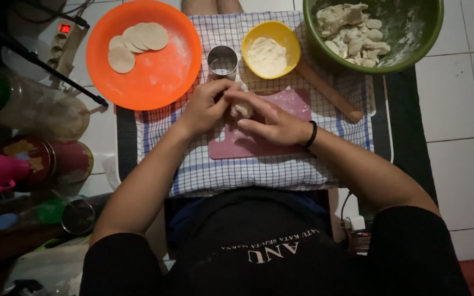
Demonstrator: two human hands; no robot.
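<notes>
My left hand (pixel 207 107) and my right hand (pixel 272 120) meet over a pink mat (pixel 281 104), both closed around a small pale piece of dough (pixel 242 110). The dough shows only between the fingers. A black band circles my right wrist. Just beyond the hands stands a round metal cutter (pixel 222 61). Next to it sits a yellow bowl of flour (pixel 270 49).
An orange plate (pixel 160 71) at the left holds several flat dough discs (pixel 137 43). A green bowl (pixel 412 46) at the top right holds dough pieces. A wooden rolling pin (pixel 330 93) lies on the checked cloth (pixel 237 170). Jars, cups and a power strip crowd the left side.
</notes>
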